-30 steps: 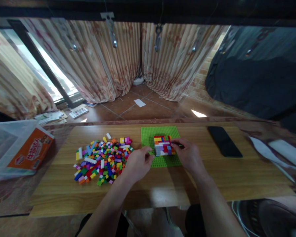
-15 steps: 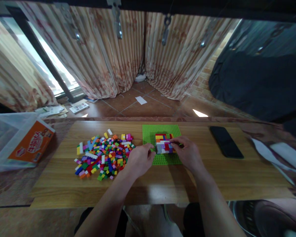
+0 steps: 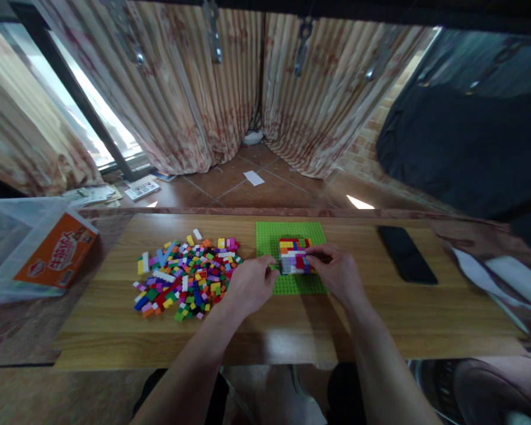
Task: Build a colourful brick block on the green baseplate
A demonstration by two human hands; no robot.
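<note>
One second on and barely anything's different: the view has tipped down a touch, so everything sits higher in the frame, while the right hand (image 3: 337, 271) is still at the right side of the brick build (image 3: 292, 260) and the left hand (image 3: 251, 285) is still just off its left side. I'd read that as the same bit of fiddling, not a fresh dip into the loose bricks (image 3: 197, 293). Right thumb and finger are nearly together, but I can't tell if there's a brick between them. Left ones have a small gap, and can't tell there either. Build's sitting flat around the middle of the green baseplate (image 3: 292, 287), a low, roughly rectangular block: red, orange and yellow toward the far edge, white, purple and grey nearer, with its right edge partly covered by fingers.
</note>
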